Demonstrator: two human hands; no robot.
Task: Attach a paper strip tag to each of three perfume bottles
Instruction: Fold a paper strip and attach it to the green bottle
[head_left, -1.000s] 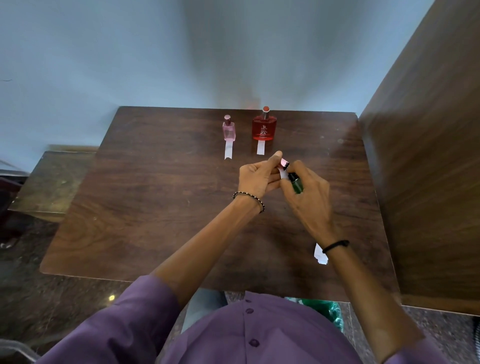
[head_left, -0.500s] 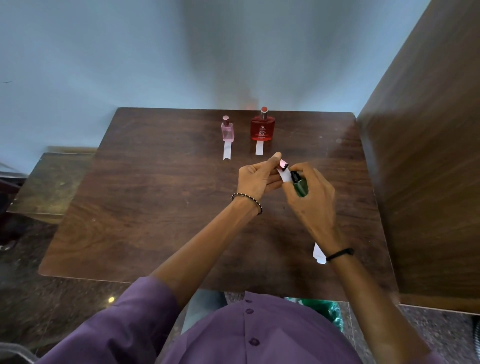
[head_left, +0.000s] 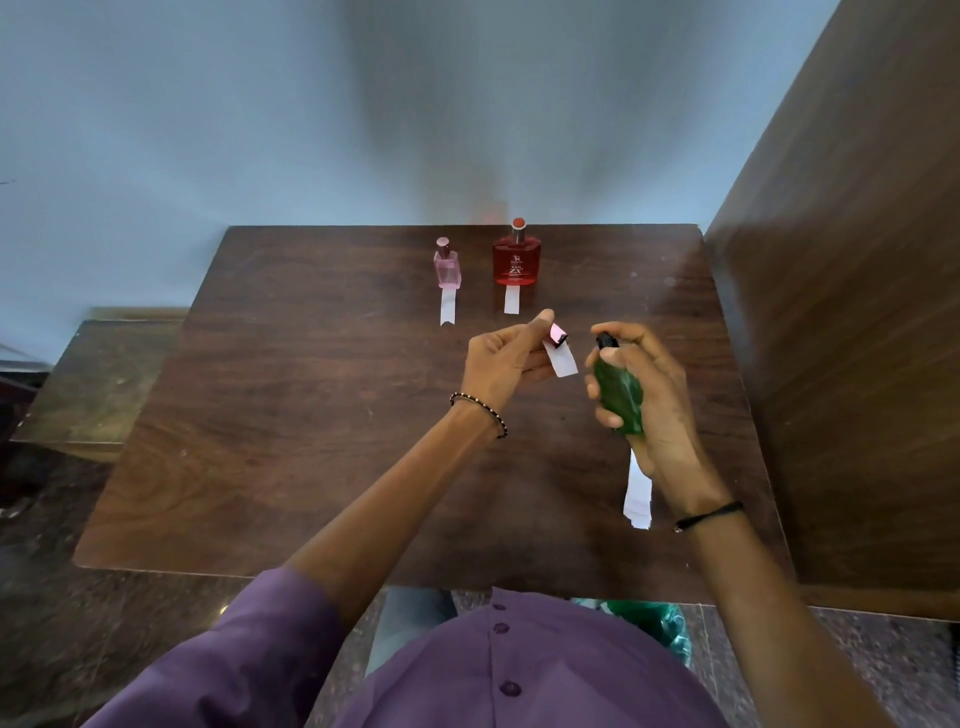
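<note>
My right hand (head_left: 654, 395) grips a green perfume bottle (head_left: 619, 391) above the table, its black nozzle bare at the top. My left hand (head_left: 506, 358) pinches the bottle's pink cap (head_left: 557, 334) together with a white paper strip (head_left: 561, 357), a little left of the bottle. A small pink bottle (head_left: 448, 266) and a red bottle (head_left: 516, 257) stand at the far edge of the table, each with a white strip (head_left: 447, 307) (head_left: 511, 300) lying in front of it.
The dark wooden table (head_left: 311, 415) fills the middle. A stack of spare white strips (head_left: 638, 493) lies under my right wrist. A wooden panel (head_left: 857, 312) rises along the right side. A wall stands behind. A lower surface (head_left: 104, 374) sits to the left.
My hands have pulled apart: the cap and strip came away to the left in my left hand, and my right hand moved the green bottle right and down.
</note>
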